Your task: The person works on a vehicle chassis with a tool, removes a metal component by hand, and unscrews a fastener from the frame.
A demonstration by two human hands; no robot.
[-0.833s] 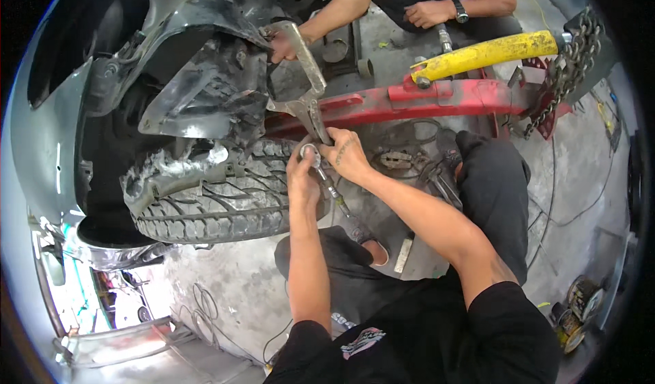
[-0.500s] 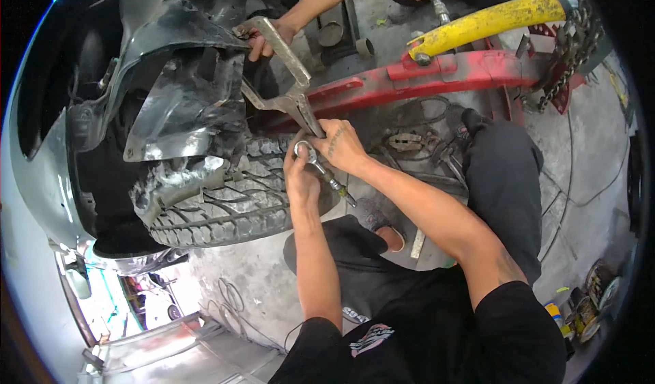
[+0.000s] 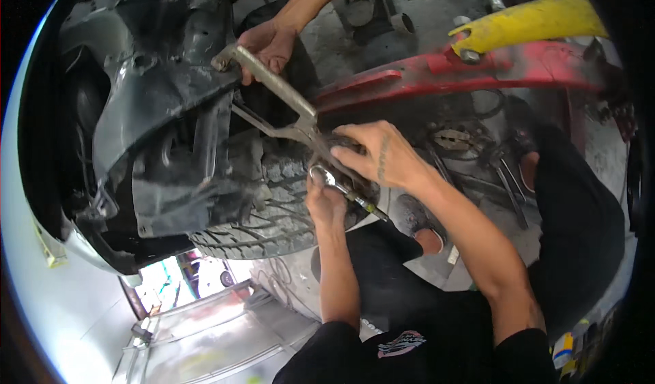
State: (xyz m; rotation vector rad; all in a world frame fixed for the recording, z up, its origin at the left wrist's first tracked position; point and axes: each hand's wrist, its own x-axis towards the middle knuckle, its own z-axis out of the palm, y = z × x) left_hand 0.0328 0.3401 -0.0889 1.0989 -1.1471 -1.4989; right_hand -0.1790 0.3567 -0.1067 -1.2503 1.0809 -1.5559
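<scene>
My right hand (image 3: 385,155) is closed round the handle end of a large C-clamp locking pliers (image 3: 276,83), thumb and fingers on opposite sides. Just below it, my left hand (image 3: 327,203) grips a chrome ratchet wrench (image 3: 340,186) with a round head, close against the pliers' lower handle. The pliers' long jaws reach up and left. Their upper tip lies at the edge of a dark, damaged fender panel (image 3: 153,107). Another person's hand (image 3: 268,43) is at that edge, behind the upper jaw. What the lower jaw touches is hard to make out.
A worn tyre (image 3: 269,223) lies under the torn wheel-arch liner (image 3: 184,196). Behind the pliers runs a red steel beam (image 3: 437,73) with a yellow arm (image 3: 525,23) above it. Hand tools (image 3: 508,186) and a shoe (image 3: 413,215) are on the concrete floor.
The view has shifted, moving the scene within the picture. My right hand has changed its hold on the pliers' handle, with thumb and fingers further apart. The other person's hand is turned more downward.
</scene>
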